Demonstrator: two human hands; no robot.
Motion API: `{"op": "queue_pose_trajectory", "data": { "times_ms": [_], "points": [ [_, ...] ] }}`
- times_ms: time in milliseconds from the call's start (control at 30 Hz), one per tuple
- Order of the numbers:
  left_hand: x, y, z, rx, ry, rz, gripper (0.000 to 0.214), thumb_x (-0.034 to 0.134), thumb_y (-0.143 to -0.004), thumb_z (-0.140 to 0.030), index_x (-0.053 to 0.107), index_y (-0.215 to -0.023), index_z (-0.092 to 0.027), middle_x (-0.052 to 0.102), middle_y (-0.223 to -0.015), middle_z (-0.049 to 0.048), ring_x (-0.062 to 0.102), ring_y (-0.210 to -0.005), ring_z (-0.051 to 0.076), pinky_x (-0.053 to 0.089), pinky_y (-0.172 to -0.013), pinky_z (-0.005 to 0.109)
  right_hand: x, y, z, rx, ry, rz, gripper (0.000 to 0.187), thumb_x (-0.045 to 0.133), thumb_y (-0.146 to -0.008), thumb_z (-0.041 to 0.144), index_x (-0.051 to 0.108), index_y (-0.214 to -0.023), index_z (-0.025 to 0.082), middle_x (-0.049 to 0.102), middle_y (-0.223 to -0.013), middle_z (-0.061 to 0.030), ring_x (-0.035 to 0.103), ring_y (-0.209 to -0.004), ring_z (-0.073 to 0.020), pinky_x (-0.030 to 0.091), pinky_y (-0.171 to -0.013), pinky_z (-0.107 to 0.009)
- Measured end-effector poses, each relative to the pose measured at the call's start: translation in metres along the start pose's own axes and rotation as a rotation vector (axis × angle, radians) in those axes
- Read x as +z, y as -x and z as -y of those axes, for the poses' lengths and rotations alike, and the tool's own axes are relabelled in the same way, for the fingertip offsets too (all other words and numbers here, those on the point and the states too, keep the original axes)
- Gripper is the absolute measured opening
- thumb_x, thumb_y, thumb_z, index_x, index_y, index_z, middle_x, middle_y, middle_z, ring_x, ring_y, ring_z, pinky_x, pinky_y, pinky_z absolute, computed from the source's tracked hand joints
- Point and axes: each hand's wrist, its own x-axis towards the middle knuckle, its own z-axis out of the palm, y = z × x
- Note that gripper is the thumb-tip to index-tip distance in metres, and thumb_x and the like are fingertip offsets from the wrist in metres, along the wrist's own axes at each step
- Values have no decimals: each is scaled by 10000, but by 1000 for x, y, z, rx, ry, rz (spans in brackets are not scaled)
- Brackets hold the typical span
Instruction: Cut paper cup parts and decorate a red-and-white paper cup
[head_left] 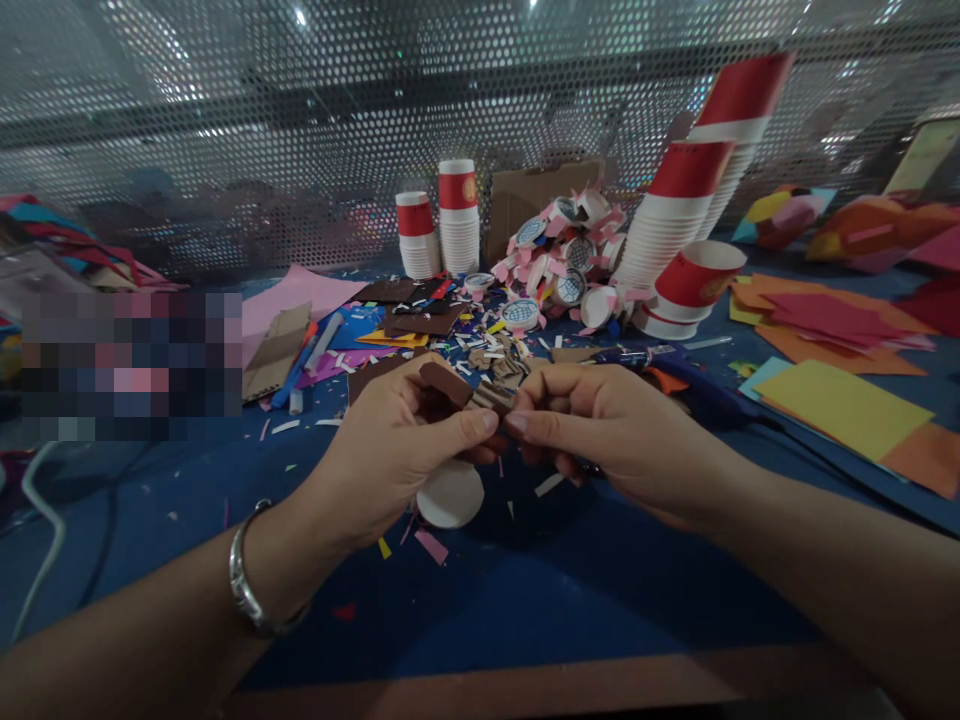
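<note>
In the middle of the view my left hand is closed on a small brown corrugated cardboard piece, thumb on top. A flat darker brown strip sticks up from the same fingers. My right hand pinches the other end of the cardboard piece, its fingertips almost meeting the left ones. Just below the hands, a white paper disc lies on the blue table, partly covered by the left fingers. How the strip and the corrugated piece join is hidden.
Stacked red-and-white paper cups stand at the back, with taller stacks to the right. Beside them is a pile of pink-and-white paper pieces. Colored paper sheets lie right, a blue glue gun nearer. Paper scraps litter the table.
</note>
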Motion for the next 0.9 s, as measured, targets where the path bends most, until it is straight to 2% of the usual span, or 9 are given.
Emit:
{"op": "queue_pose_trajectory", "data": {
  "times_ms": [233, 533, 900],
  "points": [
    [-1, -1, 0, 16, 16, 17, 255, 918, -701, -223, 686, -789, -158, 736, -755, -8, 702, -646, 127, 610, -612, 209, -1, -1, -4, -84, 10, -12, 286, 817, -828, 402, 647, -853, 174, 614, -721, 28, 504, -616, -90, 395, -538, -207],
    [-1, -1, -1, -21, 53, 52, 320, 939, -623, -148, 646, -752, -148, 729, -733, -12, 700, -609, 130, 618, -597, 225, -2, 0, -7, -178, 128, -44, 308, 763, -877, 470, 676, -871, 175, 585, -768, 18, 468, -650, -102, 344, -555, -247],
    [-4, -3, 3, -15, 19, 114, 283, 929, -658, -162, 674, -781, -157, 688, -720, -25, 695, -634, 138, 608, -631, 254, -2, 0, -4, -176, 169, -41, 228, 749, -872, 393, 664, -844, 184, 587, -772, 13, 513, -688, -124, 378, -593, -266]
  ]
}}
